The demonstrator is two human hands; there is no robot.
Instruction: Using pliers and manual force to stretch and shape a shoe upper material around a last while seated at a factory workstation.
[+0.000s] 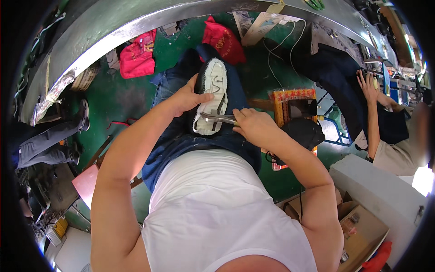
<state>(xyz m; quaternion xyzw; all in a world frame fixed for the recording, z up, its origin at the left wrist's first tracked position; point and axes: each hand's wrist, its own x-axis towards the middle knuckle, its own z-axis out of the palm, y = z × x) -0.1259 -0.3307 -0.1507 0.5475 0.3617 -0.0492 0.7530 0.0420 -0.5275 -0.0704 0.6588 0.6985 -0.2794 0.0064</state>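
On my lap lies an unfinished shoe (215, 84), bottom side up, with a white underside and a dark edge. A dark line or slit runs along the lower part of that underside. My left hand (188, 97) grips the shoe's left side, its thumb pressed on the white bottom. In my right hand (255, 124) is a pair of metal pliers (219, 118), fingers closed round the handle end. The tool's head lies over the heel end of the shoe, near its left edge; whether the jaws touch it, I cannot tell.
A metal bench edge (136, 26) curves across the far side. Red cloth bags (138, 55) lie on the green floor. To my right are a dark cap (301, 133), a blue-framed stool (337, 131) and a co-worker's hand (369, 87). Another person's legs (50, 140) extend at left.
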